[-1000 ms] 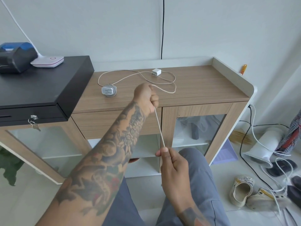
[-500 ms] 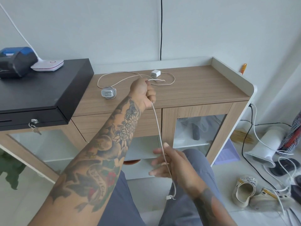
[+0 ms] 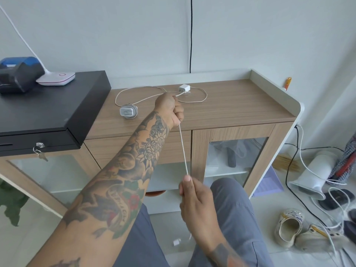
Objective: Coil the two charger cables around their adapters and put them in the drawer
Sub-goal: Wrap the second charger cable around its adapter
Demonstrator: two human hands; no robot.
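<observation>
A white braided charger cable (image 3: 183, 149) runs taut between my two hands. My left hand (image 3: 169, 109) is closed on it above the wooden cabinet top (image 3: 240, 105). My right hand (image 3: 196, 201) pinches it lower down, over my lap, and its plug end (image 3: 176, 242) dangles below. The cable leads back to a small white adapter (image 3: 184, 87) at the rear of the top. A second adapter (image 3: 128, 112), grey-white with some cable wound round it, lies to the left, its loose cable looping behind. The drawer front (image 3: 115, 147) under the top is shut.
A black cash drawer (image 3: 48, 112) with a key stands at the left, carrying a black-and-blue printer (image 3: 18, 74) and a white lamp base (image 3: 55, 78). On the floor at the right lie sandals (image 3: 290, 228), a white fan (image 3: 314, 176) and several cords.
My right hand has closed on the cable again and pulled it taut, after opening half a second ago. The loose loops near the white adapter have shrunk as cable is drawn toward me.
</observation>
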